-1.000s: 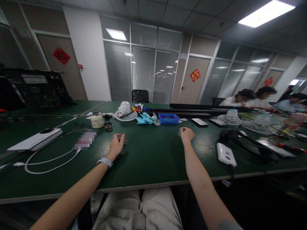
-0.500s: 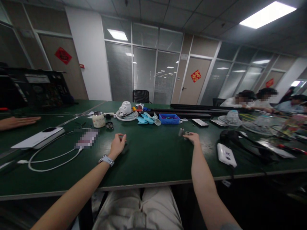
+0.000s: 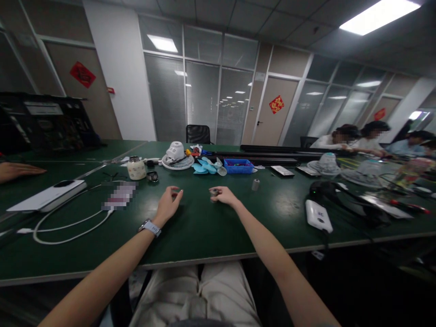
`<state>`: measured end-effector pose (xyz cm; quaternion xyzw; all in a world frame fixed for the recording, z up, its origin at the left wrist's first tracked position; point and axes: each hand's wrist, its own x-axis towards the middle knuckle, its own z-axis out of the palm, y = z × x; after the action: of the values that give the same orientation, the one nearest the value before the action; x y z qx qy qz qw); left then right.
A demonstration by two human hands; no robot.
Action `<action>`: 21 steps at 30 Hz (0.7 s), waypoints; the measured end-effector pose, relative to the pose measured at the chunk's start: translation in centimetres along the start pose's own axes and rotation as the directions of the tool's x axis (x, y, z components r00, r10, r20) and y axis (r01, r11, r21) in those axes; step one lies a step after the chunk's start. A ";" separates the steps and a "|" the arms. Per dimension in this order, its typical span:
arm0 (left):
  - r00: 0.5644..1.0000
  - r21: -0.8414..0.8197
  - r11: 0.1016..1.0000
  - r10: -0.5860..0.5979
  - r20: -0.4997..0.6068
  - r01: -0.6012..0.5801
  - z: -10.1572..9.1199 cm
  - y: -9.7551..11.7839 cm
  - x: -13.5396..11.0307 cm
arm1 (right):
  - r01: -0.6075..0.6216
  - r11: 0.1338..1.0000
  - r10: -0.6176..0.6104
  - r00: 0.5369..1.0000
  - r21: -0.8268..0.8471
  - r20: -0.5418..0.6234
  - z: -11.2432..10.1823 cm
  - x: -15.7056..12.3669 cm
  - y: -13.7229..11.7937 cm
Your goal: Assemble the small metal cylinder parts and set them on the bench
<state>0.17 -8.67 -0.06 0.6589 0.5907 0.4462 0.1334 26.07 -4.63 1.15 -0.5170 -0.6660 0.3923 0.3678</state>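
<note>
My right hand (image 3: 224,195) pinches a small silvery cylinder (image 3: 214,193) just above the green table, between thumb and fingers. What kind of part it is, I cannot make out. A similar small metal cylinder (image 3: 255,184) stands upright on the table to the right of that hand. My left hand (image 3: 168,202), with a watch on its wrist, is held over the table with nothing in it. Its fingers are curved and the thumb is apart, facing my right hand across a gap.
Behind my hands stand a white fan body (image 3: 176,156), light blue fan blades (image 3: 204,166) and a blue basket (image 3: 237,166). A cream jar (image 3: 135,169), a phone (image 3: 120,195) and a white cable lie left. A white power bank (image 3: 318,216) is right. Another person's hand (image 3: 20,171) rests far left.
My right hand has moved left with one small metal cylinder, away from the other that stays standing. My left hand's fingers have spread a little. The view has shifted slightly.
</note>
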 end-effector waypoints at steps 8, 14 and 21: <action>0.944 -0.036 0.945 0.327 0.052 -0.325 0.3 3.2 -1.4 | 0.275 0.950 -0.282 0.959 0.152 0.026 8.3 -0.7 -0.1; 0.979 -0.223 0.956 0.201 0.017 -0.193 1.2 3.0 -0.9 | 0.353 0.935 -0.353 0.935 -0.012 -0.023 8.8 -1.4 -0.1; 0.994 -0.337 0.939 0.037 -0.105 -0.070 1.2 2.3 0.1 | 0.334 0.942 -0.335 0.942 -0.036 -0.026 8.4 -1.9 -0.6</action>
<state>2.56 -8.79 0.89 0.6193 0.4923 0.5765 0.2042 18.66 -7.78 -2.03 -0.4083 -0.7442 0.3058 0.4313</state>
